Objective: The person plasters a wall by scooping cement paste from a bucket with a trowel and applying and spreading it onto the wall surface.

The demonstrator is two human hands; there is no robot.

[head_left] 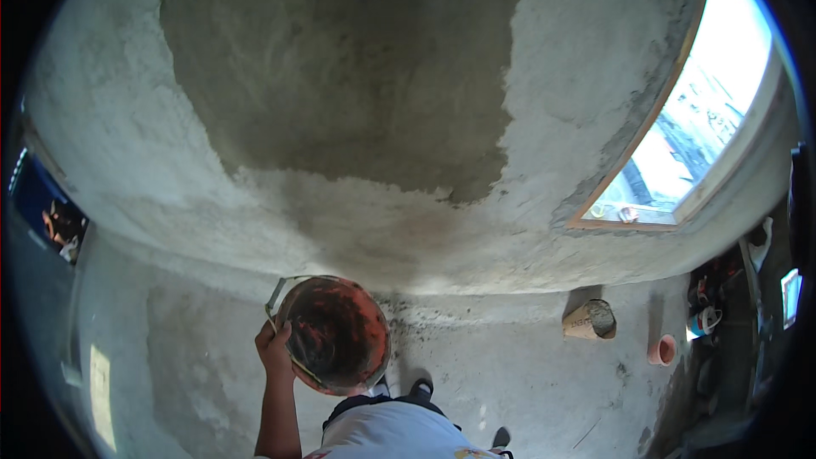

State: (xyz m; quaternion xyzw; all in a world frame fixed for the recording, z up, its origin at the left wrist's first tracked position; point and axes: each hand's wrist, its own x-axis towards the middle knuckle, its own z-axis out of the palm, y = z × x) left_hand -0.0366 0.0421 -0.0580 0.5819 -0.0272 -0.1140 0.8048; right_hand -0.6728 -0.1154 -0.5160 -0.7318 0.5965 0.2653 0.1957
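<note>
My left hand (274, 345) grips the red, dark-stained bucket (336, 336) at its left rim, by the wire handle, in the lower middle of the head view. The bucket is tilted so that I look into its dark, mottled inside, which has no visible load. Ahead of me is a grey plastered wall (323, 238) with a large darker, damp-looking patch (340, 59) of uneven edge. My right hand is not in view. My shirt and dark footwear show below the bucket.
At the right are a wood-framed window (637, 217), an open paper bag (586, 323) of grey material on the concrete floor (527, 374), a pinkish pot (661, 348) and a blue-and-white bucket (704, 323) amid clutter. At the far left is an opening (38, 195) with indistinct objects.
</note>
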